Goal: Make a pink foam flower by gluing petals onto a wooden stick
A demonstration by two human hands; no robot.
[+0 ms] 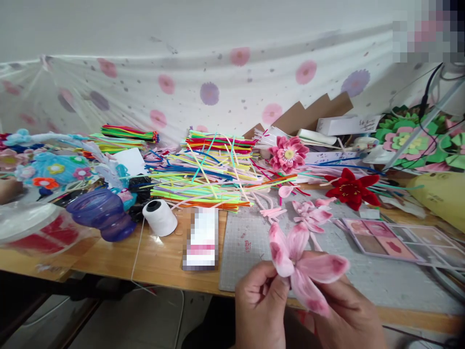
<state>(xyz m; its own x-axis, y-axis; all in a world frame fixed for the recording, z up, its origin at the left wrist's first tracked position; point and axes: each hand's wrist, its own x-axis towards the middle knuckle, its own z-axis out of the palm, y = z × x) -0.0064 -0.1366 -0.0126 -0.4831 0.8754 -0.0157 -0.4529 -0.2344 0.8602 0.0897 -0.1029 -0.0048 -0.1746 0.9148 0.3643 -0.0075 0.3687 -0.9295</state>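
Holding a pink fuzzy flower [303,264], the left hand [259,305] and right hand [350,317] are pinching its petals. Lying just beyond it is the gray cutting mat [363,271].

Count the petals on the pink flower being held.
4 visible on the pink flower: one upper left by the left hand, one upright behind it, one stretching right, one pointing down over the right hand. Others may be hidden behind.

Bright even daylight, soft shadows, blurred, warped edges

Pink fuzzy flower [303,266], dark-tipped petals spread, held above table edge
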